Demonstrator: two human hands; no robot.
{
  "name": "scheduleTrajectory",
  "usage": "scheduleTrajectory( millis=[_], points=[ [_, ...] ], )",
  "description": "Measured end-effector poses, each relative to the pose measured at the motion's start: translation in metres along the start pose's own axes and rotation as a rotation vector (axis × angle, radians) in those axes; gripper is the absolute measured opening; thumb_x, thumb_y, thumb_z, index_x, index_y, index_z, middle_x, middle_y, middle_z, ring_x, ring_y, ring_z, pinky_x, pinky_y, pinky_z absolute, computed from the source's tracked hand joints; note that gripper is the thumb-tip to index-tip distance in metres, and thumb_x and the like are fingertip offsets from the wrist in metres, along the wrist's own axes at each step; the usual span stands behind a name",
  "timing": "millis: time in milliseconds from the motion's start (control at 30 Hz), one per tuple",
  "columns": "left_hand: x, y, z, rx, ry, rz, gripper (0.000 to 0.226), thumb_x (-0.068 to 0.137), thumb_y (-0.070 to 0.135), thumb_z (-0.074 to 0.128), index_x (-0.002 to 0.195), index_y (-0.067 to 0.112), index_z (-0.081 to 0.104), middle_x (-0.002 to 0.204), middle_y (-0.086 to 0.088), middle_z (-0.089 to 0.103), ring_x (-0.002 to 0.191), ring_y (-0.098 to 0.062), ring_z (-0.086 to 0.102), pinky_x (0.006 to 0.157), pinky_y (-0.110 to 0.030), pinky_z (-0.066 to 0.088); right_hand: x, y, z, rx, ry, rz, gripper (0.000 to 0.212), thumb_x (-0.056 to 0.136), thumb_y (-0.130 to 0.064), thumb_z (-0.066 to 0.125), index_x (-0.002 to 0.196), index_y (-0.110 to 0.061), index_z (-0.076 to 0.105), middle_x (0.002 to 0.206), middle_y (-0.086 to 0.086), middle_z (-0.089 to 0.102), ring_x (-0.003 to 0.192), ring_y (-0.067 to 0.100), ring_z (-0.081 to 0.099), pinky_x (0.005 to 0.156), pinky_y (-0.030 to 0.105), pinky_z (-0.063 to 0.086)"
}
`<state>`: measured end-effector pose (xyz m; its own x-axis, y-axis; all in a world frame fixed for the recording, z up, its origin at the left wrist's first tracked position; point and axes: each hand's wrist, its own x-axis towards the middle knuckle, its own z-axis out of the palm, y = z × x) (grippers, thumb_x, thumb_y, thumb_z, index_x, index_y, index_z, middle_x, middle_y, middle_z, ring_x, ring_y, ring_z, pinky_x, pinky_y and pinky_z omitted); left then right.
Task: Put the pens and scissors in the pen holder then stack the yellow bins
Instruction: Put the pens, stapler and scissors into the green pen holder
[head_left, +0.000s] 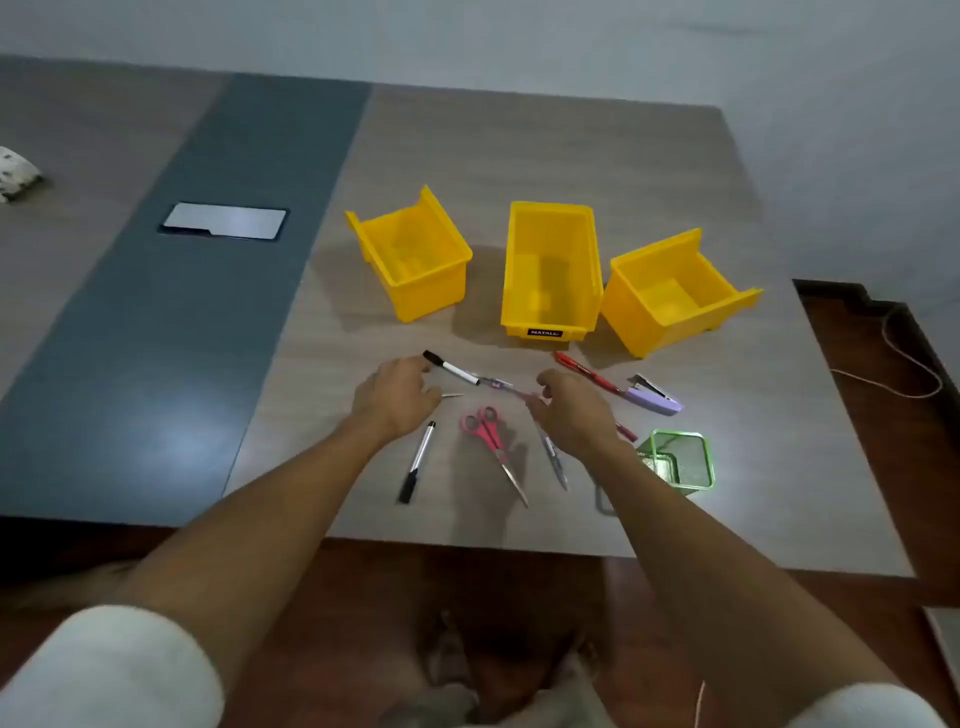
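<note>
We are holding both hands low over the table (519, 156): the left hand (396, 397) and right hand (571, 410) are both loosely curled, gripping nothing. Between them the pink scissors (491, 441) are lying flat among scattered pens, with a black marker (451, 368) just beyond the left fingertips. The green pen holder (680, 460) is standing just right of our right wrist, and three yellow bins (551, 270) are sitting unstacked in a row behind.
</note>
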<state>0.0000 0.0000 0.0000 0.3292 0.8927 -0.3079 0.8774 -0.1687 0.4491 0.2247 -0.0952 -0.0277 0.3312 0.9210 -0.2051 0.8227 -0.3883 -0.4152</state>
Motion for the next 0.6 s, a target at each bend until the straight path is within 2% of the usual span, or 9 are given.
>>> scheduleTrajectory(
  millis=[100, 167, 267, 367, 500, 600],
  points=[
    [-0.001, -0.011, 0.016, 0.019, -0.022, -0.029, 0.038, 0.085, 0.033, 0.063, 0.122, 0.022, 0.067, 0.115, -0.003, 0.072, 0.116, -0.031, 0.063, 0.094, -0.04, 0.052, 0.001, 0.004, 0.014, -0.003, -0.026, 0.043, 0.023, 0.094, -0.031, 0.062, 0.11, -0.016, 0.065, 0.112, 0.01, 0.069, 0.103, 0.034, 0.066, 0.079, 0.041, 0.055],
    [-0.006, -0.019, 0.029, 0.029, -0.075, -0.072, 0.036, 0.087, 0.035, 0.064, 0.122, 0.024, 0.067, 0.116, -0.002, 0.072, 0.113, -0.031, 0.065, 0.091, -0.039, 0.051, -0.003, 0.007, 0.026, -0.006, -0.06, 0.101, 0.025, 0.095, -0.03, 0.06, 0.115, -0.017, 0.064, 0.114, 0.01, 0.067, 0.105, 0.034, 0.065, 0.083, 0.042, 0.055],
    [-0.006, -0.032, 0.047, 0.05, -0.105, -0.094, 0.026, 0.089, 0.039, 0.063, 0.108, 0.022, 0.066, 0.112, -0.005, 0.07, 0.107, -0.034, 0.067, 0.082, -0.038, 0.049, -0.005, 0.011, 0.043, -0.03, -0.058, 0.14, 0.03, 0.097, -0.027, 0.057, 0.125, -0.016, 0.06, 0.119, 0.013, 0.062, 0.111, 0.035, 0.062, 0.088, 0.047, 0.054],
    [-0.009, -0.041, 0.065, 0.096, -0.13, -0.116, 0.027, 0.084, 0.037, 0.068, 0.104, 0.02, 0.063, 0.113, -0.009, 0.068, 0.102, -0.035, 0.066, 0.08, -0.037, 0.048, -0.006, 0.016, 0.058, -0.067, -0.034, 0.193, 0.031, 0.1, -0.021, 0.052, 0.129, -0.012, 0.055, 0.119, 0.016, 0.061, 0.11, 0.039, 0.06, 0.084, 0.045, 0.05],
    [-0.01, -0.044, 0.079, 0.089, -0.11, -0.155, 0.029, 0.084, 0.034, 0.069, 0.107, 0.018, 0.062, 0.112, -0.013, 0.068, 0.102, -0.038, 0.066, 0.082, -0.039, 0.052, -0.011, 0.02, 0.07, -0.102, -0.01, 0.239, 0.023, 0.098, -0.007, 0.05, 0.121, -0.004, 0.054, 0.114, 0.02, 0.062, 0.103, 0.04, 0.061, 0.074, 0.04, 0.041],
    [-0.008, -0.042, 0.083, 0.055, -0.13, -0.179, 0.025, 0.084, 0.032, 0.068, 0.103, 0.017, 0.065, 0.111, -0.015, 0.068, 0.102, -0.04, 0.066, 0.083, -0.04, 0.053, -0.011, 0.023, 0.071, -0.078, -0.025, 0.276, 0.018, 0.096, -0.006, 0.052, 0.113, -0.002, 0.057, 0.108, 0.02, 0.064, 0.098, 0.039, 0.063, 0.072, 0.039, 0.043]
  ],
)
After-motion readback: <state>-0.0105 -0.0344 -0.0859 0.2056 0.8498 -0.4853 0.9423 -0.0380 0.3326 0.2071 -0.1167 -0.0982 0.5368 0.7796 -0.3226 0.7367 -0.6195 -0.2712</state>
